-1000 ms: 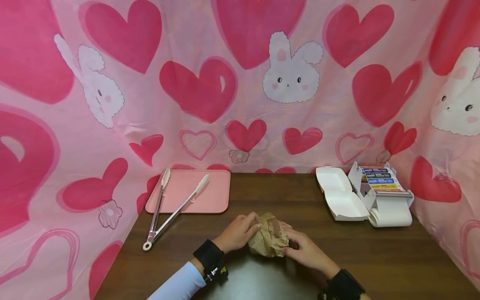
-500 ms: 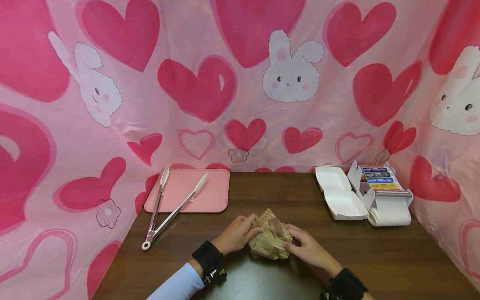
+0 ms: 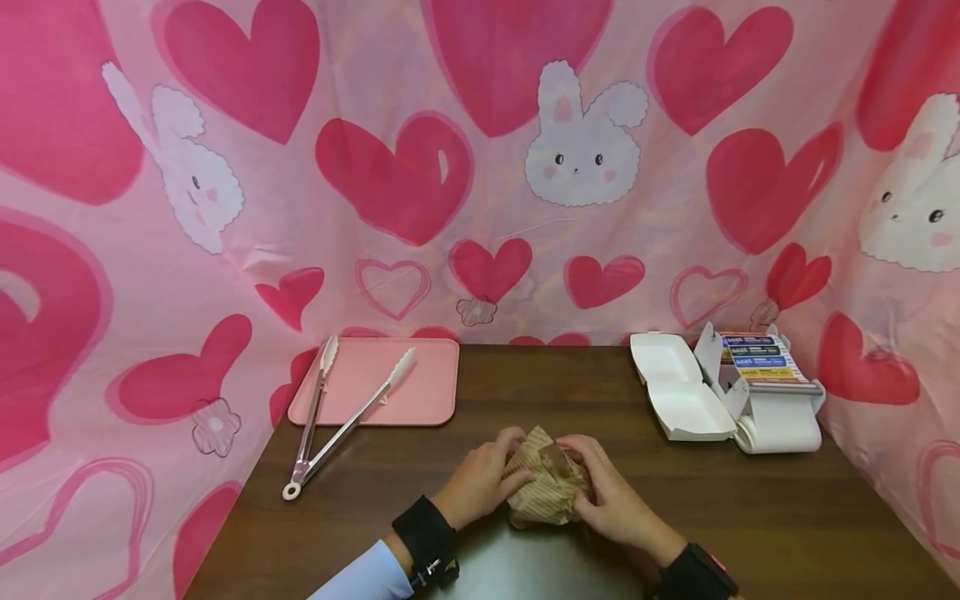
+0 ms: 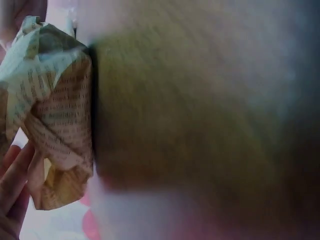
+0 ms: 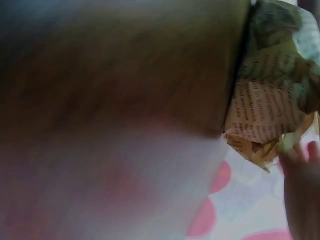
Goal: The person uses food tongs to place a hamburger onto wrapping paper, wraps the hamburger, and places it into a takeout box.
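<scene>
A bundle wrapped in crumpled brown paper with newspaper-style print rests on the wooden table, its contents hidden. My left hand grips its left side, thumb on the front face and fingers behind. On the right side, my right hand holds the paper between its thumb and fingers near the top fold. In the left wrist view, the printed wrapper shows folds and a loose lower corner beside my fingers. The right wrist view has the wrapper at its right edge, with my right hand below.
Metal tongs with pale tips lie spread, partly over a pink tray at the back left. An open white clamshell box stands at the back right, beside a dispenser with a white roll.
Both hands and the bundle have shifted slightly right and nearer to me. My right fingers have moved up toward the top of the paper, whose pointed flap rose, then lowered a little.
</scene>
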Motion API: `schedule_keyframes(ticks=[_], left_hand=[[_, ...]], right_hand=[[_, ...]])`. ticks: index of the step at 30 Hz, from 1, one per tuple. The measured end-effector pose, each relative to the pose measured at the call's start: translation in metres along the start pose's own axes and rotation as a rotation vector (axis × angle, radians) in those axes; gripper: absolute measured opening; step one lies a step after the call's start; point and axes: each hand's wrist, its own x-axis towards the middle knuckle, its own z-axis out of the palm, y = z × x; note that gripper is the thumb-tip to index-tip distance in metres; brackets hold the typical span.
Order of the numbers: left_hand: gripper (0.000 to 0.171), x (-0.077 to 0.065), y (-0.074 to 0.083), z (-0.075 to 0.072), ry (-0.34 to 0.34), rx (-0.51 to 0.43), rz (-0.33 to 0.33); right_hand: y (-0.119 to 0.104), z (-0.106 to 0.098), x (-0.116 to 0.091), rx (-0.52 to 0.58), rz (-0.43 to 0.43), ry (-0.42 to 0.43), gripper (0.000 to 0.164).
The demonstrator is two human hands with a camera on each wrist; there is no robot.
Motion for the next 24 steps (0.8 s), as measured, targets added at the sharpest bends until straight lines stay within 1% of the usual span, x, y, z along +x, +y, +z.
schedule_keyframes(ticks=[2, 4, 6, 7, 10, 13, 15, 17, 20, 24], left_hand=[[0.038, 0.0, 0.002, -0.001, -0.029, 0.003, 0.026], [0.032, 0.0, 0.004, -0.003, -0.076, 0.007, 0.041], [0.032, -0.001, 0.004, -0.005, -0.135, 0.024, 0.062], [0.036, -0.001, 0.005, -0.007, -0.161, 0.032, 0.069], [0.051, 0.0, 0.006, -0.01, -0.227, 0.091, 0.115], [0.061, 0.0, 0.007, -0.013, -0.257, 0.153, 0.177], [0.065, 0.0, 0.007, -0.013, -0.273, 0.204, 0.224], [0.067, 0.0, 0.006, -0.013, -0.293, 0.25, 0.258], [0.072, -0.002, 0.006, -0.014, -0.323, 0.32, 0.293], [0.078, -0.005, 0.009, -0.016, -0.336, 0.393, 0.308]], right_hand=[[-0.004, 0.002, -0.003, -0.158, -0.002, 0.016, 0.062], [-0.009, 0.004, -0.006, -0.288, 0.005, 0.013, 0.053], [-0.015, 0.004, -0.008, -0.385, 0.027, 0.001, 0.046], [-0.018, 0.004, -0.009, -0.412, 0.038, -0.012, 0.044], [-0.025, 0.003, -0.009, -0.464, 0.081, -0.065, 0.043], [-0.03, 0.001, -0.009, -0.498, 0.1, -0.107, 0.044], [-0.031, -0.001, -0.009, -0.491, 0.102, -0.112, 0.043], [-0.031, -0.001, -0.01, -0.478, 0.099, -0.1, 0.043], [-0.031, -0.001, -0.012, -0.463, 0.109, -0.095, 0.044], [-0.03, -0.002, -0.013, -0.49, 0.126, -0.151, 0.054]])
